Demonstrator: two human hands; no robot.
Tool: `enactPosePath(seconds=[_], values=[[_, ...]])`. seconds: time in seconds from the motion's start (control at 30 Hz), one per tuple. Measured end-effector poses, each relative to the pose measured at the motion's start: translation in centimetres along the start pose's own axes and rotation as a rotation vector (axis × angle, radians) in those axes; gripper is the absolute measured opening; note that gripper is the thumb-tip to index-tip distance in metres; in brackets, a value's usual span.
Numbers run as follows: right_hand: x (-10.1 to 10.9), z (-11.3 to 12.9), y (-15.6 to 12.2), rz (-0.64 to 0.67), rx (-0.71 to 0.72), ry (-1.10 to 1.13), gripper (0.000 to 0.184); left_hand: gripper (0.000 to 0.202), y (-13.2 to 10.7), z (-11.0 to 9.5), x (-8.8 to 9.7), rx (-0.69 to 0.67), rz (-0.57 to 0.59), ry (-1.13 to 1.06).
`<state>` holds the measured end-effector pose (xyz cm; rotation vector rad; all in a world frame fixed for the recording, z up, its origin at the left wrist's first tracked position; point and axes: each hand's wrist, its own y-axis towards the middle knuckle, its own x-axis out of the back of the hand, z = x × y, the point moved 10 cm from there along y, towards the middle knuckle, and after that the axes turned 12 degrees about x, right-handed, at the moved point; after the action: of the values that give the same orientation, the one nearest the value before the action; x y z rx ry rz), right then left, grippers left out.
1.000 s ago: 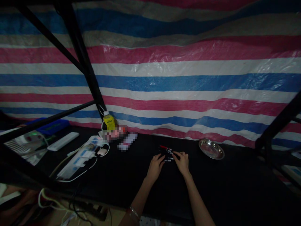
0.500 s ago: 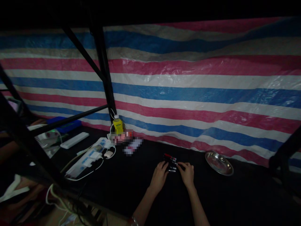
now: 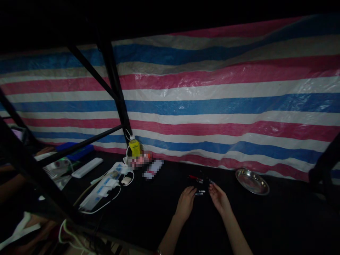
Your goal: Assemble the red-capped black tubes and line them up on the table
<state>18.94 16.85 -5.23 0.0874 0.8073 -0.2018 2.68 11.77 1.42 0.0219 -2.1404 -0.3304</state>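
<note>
Both my hands rest on a black table (image 3: 148, 212) near its back edge. My left hand (image 3: 186, 202) lies palm down, its fingertips touching a small silver cylindrical piece (image 3: 199, 193). My right hand (image 3: 219, 197) is turned on its side with the fingers loosely apart, and appears to hold a small dark piece at the fingertips; the dim light hides the details. Just beyond the hands lie several small pen-like parts, one with a red end (image 3: 192, 177).
A round metal dish (image 3: 252, 181) sits to the right. At the left are a yellow bottle (image 3: 134, 147), a white power strip with cables (image 3: 102, 187), a white bar (image 3: 87, 167) and a black steel frame (image 3: 117, 95). A striped tarp (image 3: 212, 106) hangs behind.
The camera has tilted and shifted, so the scene sits lower and more to the right. My hands have drawn slightly apart, and my right hand has turned from palm-down onto its side.
</note>
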Motion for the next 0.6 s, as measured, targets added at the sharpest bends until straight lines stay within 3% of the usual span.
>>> enactPosePath(seconds=[0.13,0.33,0.6], values=[[-1.0,-0.9,-0.9,0.034,-0.139,0.112,0.014,0.049,-0.1,-0.3,0.6,-0.005,-0.020,-0.047],[-2.8,-1.3,-2.6,0.173,-0.195,0.033,0.015,0.071,-1.0,-1.1,2.3,-0.025,-0.142,-0.099],[-3.9,-1.3,-5.4,0.253,-0.278,-0.035,0.022,0.043,-2.5,-1.9,4.0,-0.151,-0.292,-0.155]])
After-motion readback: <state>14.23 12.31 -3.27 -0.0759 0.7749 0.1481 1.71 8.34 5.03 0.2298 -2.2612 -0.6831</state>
